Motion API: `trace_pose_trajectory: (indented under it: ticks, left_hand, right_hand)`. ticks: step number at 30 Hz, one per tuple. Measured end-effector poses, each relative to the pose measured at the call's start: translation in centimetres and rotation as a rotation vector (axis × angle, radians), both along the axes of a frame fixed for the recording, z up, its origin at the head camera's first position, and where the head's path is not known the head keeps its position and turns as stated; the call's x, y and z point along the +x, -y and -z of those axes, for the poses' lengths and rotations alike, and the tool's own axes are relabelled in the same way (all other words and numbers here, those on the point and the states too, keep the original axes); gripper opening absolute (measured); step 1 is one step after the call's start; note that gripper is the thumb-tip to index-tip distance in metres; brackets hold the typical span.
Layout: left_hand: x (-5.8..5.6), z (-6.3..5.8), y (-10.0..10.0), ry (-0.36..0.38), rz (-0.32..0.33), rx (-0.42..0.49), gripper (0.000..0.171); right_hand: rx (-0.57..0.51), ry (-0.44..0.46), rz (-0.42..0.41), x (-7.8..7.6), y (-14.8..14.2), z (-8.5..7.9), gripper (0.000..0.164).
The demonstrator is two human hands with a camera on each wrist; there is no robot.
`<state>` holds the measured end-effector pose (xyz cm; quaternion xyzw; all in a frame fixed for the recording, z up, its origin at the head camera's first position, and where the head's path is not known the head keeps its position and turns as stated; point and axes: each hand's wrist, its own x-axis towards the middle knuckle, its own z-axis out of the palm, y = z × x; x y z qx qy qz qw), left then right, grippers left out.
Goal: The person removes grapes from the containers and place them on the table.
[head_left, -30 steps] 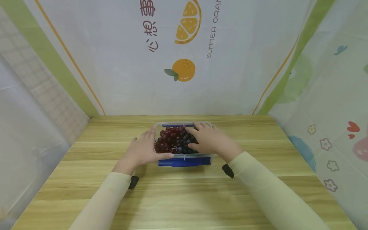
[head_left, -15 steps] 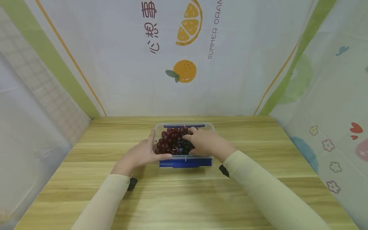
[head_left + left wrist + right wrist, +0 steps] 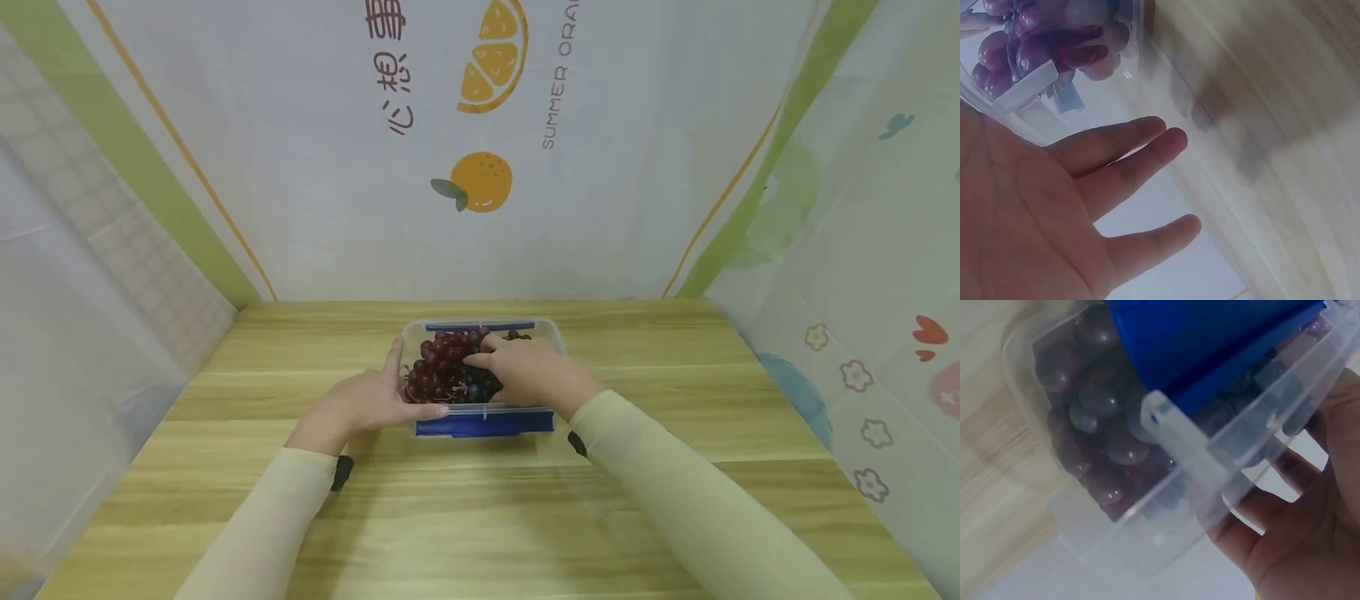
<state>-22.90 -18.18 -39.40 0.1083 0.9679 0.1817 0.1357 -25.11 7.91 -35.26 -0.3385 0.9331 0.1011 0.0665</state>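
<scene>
A clear plastic container (image 3: 557, 332) with blue side clips (image 3: 480, 423) stands on the wooden table, holding red grapes (image 3: 438, 367) at the left and dark grapes (image 3: 480, 387) toward the middle. My left hand (image 3: 367, 400) is at its left end, thumb along the front rim, fingers spread and straight; the left wrist view shows its palm beside the container's wall. Over the right part of the container, my right hand (image 3: 528, 367) reaches in onto the dark grapes. In the right wrist view, its fingers (image 3: 1238, 540) pass behind the clear wall; how firmly they hold is hidden.
The light wooden table (image 3: 480, 517) spreads around the container. A white printed curtain (image 3: 315, 208) with orange drawings rises behind it, and more patterned cloth (image 3: 847, 275) hangs at the right. Black straps (image 3: 341, 472) show at both wrists.
My right hand has shifted left and lower into the container, over the dark grapes. The left hand's fingers have spread slightly at the left end. The container stays in place.
</scene>
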Motion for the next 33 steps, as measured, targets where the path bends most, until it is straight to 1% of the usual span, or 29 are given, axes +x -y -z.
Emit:
trace_pose_trajectory:
  ticks: [5,11,14,19,22,27,33]
  left_hand:
    - [0.00,-0.05,-0.08,-0.004,-0.006,-0.026,0.151]
    - [0.01,0.09,-0.12,-0.033,0.009,0.023,0.140]
    - [-0.01,0.16,-0.06,-0.043,0.011,0.031,0.139]
    - [0.08,0.20,0.04,-0.046,0.005,0.042,0.140]
    - [0.26,0.08,0.02,-0.035,0.001,0.053,0.140]
    - [0.52,-0.05,-0.03,-0.022,-0.011,0.057,0.143]
    - [0.71,0.05,0.05,-0.027,-0.014,0.062,0.141]
  right_hand:
    - [-0.002,0.013,0.020,-0.17,0.25,0.04,0.072]
    - [-0.005,0.036,0.069,-0.43,0.54,0.03,0.071]
    - [-0.001,0.038,0.078,-0.47,0.60,0.06,0.071]
    - [-0.001,0.022,0.068,-0.49,0.65,0.17,0.071]
    - [-0.003,0.007,0.056,-0.54,0.58,0.28,0.069]
    - [-0.018,-0.019,0.028,-0.59,0.32,0.45,0.058]
    - [-0.078,-0.017,0.013,-0.80,0.01,0.57,0.047]
